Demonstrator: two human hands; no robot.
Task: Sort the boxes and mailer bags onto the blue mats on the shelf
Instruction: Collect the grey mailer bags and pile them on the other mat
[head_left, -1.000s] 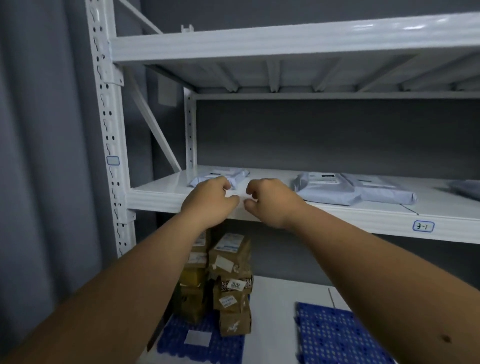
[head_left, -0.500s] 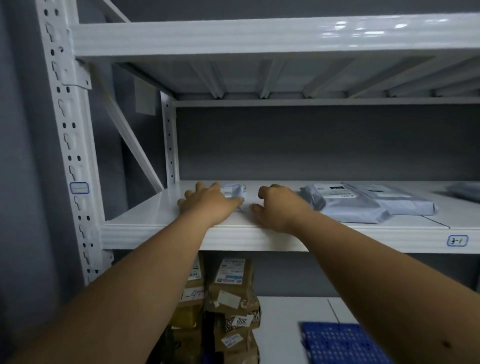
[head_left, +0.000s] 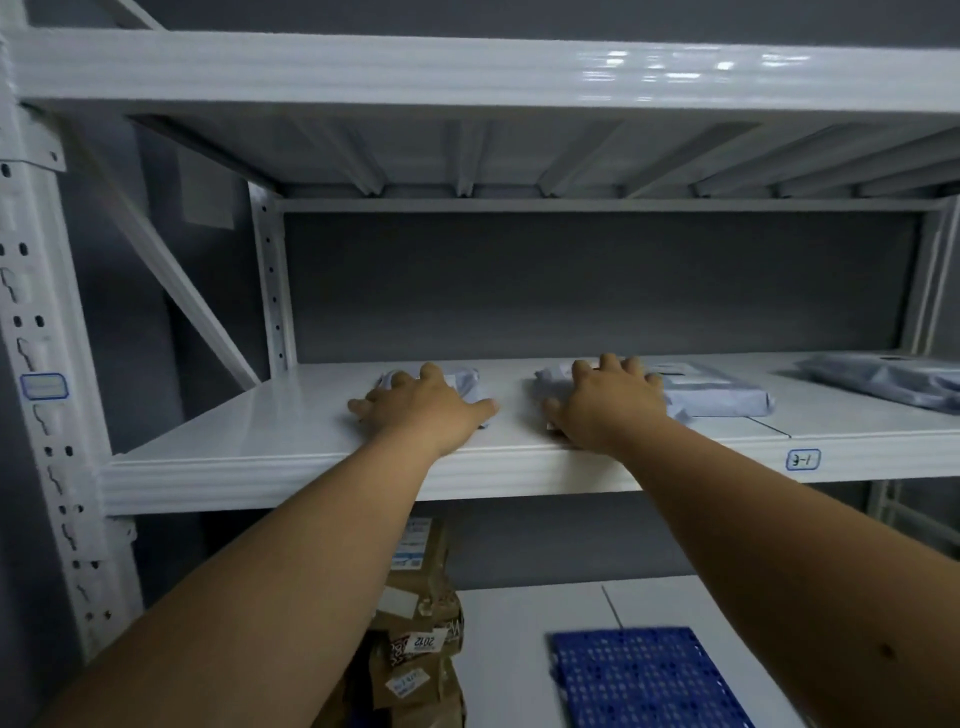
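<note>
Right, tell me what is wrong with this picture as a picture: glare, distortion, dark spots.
Head view: bright glare patches on the upper shelf beam; wide-angle lens bends the left upright and stretches both forearms; dim, flat light overall, the stacked boxes below in shadow; left hand and right hand reasonably sharp, the labels on the mailer bags too soft to read.

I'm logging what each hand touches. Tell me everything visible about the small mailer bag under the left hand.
The small mailer bag is pale grey-blue, soft plastic by its look, crumpled and lying flat on the white shelf, left of the other bags. The left hand rests on it with fingers spread, hiding most of it; any label is hidden.
</note>
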